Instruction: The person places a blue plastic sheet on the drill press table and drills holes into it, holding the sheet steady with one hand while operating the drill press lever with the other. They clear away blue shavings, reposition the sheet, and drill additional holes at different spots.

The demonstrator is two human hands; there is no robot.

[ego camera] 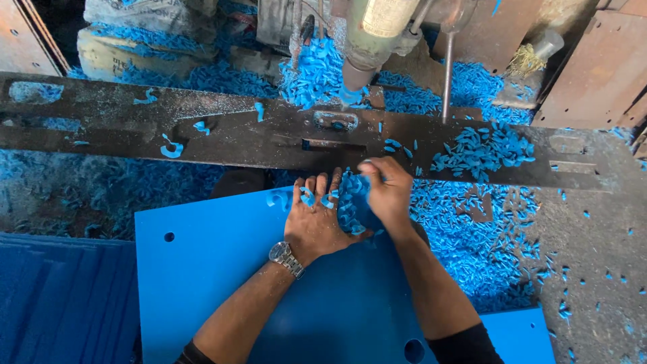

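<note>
- Pressing flat on the blue plastic sheet (222,283), left hand (315,226) – fingers spread apart, curls of swarf between them.
- Gathering a clump of blue shavings (350,199) at the sheet's far edge, right hand (385,192) – fingers curled together around it.
- Sitting just below the drill head (367,40); likely risk: a slipped sheet carrying fingers under the bit, or sharp chips cutting skin.

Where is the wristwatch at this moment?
In the head view, the wristwatch is on the left wrist, left of centre, above the blue sheet.
</note>
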